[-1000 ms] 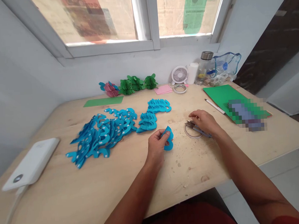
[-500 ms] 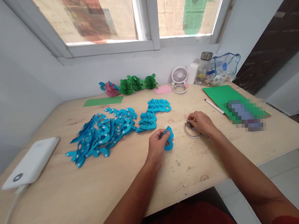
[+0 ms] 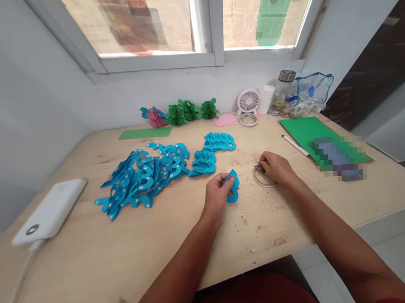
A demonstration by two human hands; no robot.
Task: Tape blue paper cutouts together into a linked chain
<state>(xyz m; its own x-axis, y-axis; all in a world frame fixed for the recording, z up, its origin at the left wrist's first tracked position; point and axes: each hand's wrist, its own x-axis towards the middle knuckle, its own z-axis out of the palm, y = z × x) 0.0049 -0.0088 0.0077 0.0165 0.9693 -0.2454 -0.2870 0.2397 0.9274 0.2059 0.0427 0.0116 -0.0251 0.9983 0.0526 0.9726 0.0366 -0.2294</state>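
Between the thumb and fingers of my left hand [image 3: 217, 195], a folded blue scalloped paper cutout [image 3: 234, 190] is held upright above the table. My right hand [image 3: 276, 167] is closed at the upper edge of a thin roll of tape [image 3: 264, 181] lying on the tabletop; its fingertips pinch there, and small dark pointed bits show beside them. Left of my hands lies a loose heap of blue paper cutouts [image 3: 146, 177], many with small white squares. Nearer stand two neater bunches of folded blue cutouts, a front bunch [image 3: 203, 162] and a back bunch [image 3: 220, 141].
Along the wall sit green paper shapes [image 3: 189, 110], a pink one [image 3: 156, 117], a small fan [image 3: 248, 101], another tape roll [image 3: 247, 119] and a bottle [image 3: 282, 93]. A white pen [image 3: 295, 145] lies by green sheets [image 3: 310, 125]. A white power bank [image 3: 51, 211] is far left.
The whole view has shifted, so things appear slightly further right. Both hands keep nearly the same places, the left still holding the blue cutout and the right still at the tape roll.
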